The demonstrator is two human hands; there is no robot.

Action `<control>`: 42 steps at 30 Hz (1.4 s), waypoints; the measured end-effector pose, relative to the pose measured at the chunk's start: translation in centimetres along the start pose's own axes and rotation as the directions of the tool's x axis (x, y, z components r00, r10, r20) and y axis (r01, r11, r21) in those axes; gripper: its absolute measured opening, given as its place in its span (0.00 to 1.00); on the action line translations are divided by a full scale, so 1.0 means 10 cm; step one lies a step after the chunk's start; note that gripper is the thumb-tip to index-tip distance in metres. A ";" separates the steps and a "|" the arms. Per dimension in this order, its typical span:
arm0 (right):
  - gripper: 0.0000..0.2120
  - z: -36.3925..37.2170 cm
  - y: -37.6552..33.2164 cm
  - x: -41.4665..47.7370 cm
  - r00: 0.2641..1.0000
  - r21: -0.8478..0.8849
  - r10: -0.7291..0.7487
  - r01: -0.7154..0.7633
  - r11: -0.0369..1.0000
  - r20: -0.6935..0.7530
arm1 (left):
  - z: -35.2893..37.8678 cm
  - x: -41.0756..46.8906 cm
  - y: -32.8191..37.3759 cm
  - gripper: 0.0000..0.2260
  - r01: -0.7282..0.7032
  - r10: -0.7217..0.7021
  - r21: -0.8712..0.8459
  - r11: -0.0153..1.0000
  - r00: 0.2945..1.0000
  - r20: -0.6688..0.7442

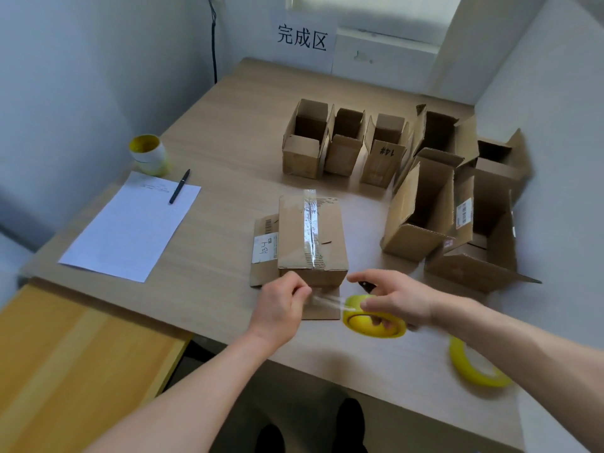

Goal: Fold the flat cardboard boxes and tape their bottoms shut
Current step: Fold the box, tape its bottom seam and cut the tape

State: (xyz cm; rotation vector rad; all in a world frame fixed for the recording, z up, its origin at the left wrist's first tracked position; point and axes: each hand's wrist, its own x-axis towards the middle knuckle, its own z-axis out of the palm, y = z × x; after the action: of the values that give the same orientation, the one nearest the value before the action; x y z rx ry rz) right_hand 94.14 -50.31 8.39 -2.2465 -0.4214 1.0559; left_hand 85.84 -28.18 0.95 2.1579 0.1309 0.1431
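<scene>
While our left hand (281, 304) pinches a strip of clear tape (327, 300) just below the near edge of the box (310, 237), our right hand (395, 299) curls round the yellow tape roll (366, 325) that the strip runs to, with fingers hooked into its core. The two hands sit close together, joined only by the stretched strip. A small dark object (364, 285) pokes out from under the right forefinger (we cannot tell what it is).

The box stands bottom-up on the table (228, 132) right in front of us. Its bottom flaps are closed, and a band of tape runs along the middle seam. Its other flaps splay flat on the tabletop, and a white label (264, 248) shows on the left side. Off to our right, near the table's front edge, a second yellow roll (461, 364) lies flat.

Beyond the box, three small open boxes (344, 148) stand upright in a row, mouths up. To their right, several larger open boxes (421, 210) crowd against one another. On our left lies a sheet of paper (130, 223) with a pen (179, 186) across its far corner. Behind it, a third roll (147, 153) stands near the wall. A paper sign (302, 37) with three characters hangs at the back, and a lower yellow wooden surface (65, 354) adjoins the table at the left.
</scene>
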 end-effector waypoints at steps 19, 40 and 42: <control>0.22 -0.05 0.16 0.65 0.930 -0.758 -0.207 -0.104 0.644 -0.303 | -0.09 0.43 -0.39 0.08 0.193 -0.144 0.249 0.949 0.969 -0.202; 0.16 0.15 0.44 1.04 0.872 -0.788 -0.362 -0.044 0.615 -0.331 | 0.00 0.80 -0.50 0.07 0.698 -0.731 -0.222 0.681 0.668 -0.141; 0.16 0.13 0.45 1.07 0.872 -0.778 -0.366 -0.026 0.628 -0.325 | 0.00 0.85 -0.50 0.25 0.704 -0.774 -0.334 0.627 0.611 -0.166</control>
State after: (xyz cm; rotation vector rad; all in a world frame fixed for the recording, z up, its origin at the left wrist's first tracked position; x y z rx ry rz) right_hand 99.98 -47.75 -1.35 -2.9989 -1.0067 0.1670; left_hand 94.03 -24.16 -2.77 1.6579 1.1318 -0.0132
